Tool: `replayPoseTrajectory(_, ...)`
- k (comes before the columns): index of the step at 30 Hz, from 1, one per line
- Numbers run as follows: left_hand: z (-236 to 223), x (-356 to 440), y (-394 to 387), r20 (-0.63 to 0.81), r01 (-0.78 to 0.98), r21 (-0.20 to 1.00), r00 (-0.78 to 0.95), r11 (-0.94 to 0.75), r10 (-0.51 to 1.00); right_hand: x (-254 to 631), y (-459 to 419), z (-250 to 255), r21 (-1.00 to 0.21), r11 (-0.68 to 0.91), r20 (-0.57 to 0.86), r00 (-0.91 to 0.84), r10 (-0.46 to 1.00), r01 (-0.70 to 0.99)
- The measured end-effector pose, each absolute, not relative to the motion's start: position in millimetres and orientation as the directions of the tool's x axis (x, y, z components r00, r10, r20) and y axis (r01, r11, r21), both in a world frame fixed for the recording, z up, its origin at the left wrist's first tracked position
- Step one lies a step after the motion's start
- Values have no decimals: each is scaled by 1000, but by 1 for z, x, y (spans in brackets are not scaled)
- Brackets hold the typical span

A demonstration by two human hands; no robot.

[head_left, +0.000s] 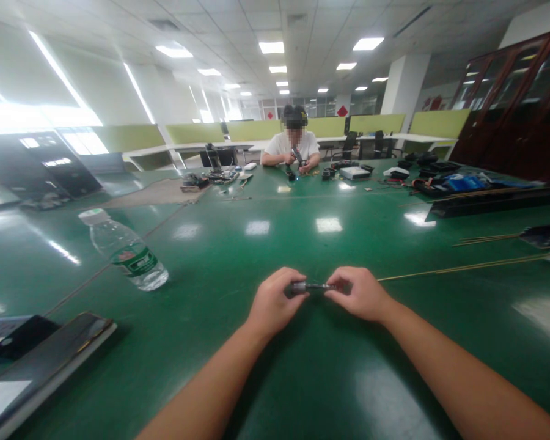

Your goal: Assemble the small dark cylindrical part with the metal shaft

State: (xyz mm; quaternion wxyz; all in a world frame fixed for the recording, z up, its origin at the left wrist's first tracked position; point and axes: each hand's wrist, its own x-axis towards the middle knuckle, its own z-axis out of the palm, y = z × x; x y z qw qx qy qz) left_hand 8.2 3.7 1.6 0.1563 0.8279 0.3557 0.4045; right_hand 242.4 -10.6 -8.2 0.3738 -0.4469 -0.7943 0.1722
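I have a slim grey-and-black rod (316,286) stretched crosswise between my two hands, just above the green desk (238,379). The fingers of my left hand (275,299) are closed around its thicker grey end; those of my right hand (360,293) pinch the thin end, where blur hides the detail.

Just beyond my right hand, thin yellowish sticks (440,271) run off along the desk to the right. To my left is a clear plastic bottle (128,253) with a white cap, slanted in my view. Nearer me on that side are a dark, flat, book-like object (57,373) with a pale patch and, beside it, a dark box (18,336).

Across the desk sits a person in a white top (293,146), hands raised around a dark device, with loose parts (215,175) on one side and a white box (355,173) and blue items (462,182) on the other.

The bottle's green label (136,259) carries white marks, too blurred for me to read.
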Motion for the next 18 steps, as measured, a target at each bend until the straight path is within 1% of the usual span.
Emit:
replayPoseTrajectory(11,2,8,4,550,475,547,417,-689,724,244,-10,-7,-599,547,449,-321,834,585)
replayPoseTrajectory(13,3,7,5,559,508,518,408,-688,722,246,-10,-6,-592,552,453,-323,831,588)
replayPoseTrajectory(16,4,5,8,601,609,444,341,-657,723,248,-8,-6,-596,549,460,-312,832,586)
replayPoseTrajectory(17,4,4,9,612,632,448,298,-632,732,249,-7,-7,-602,544,457,-306,835,585)
replayPoseTrajectory(18,4,2,11,612,641,479,246,-600,752,249,-6,-8,-609,537,451,-302,840,584)
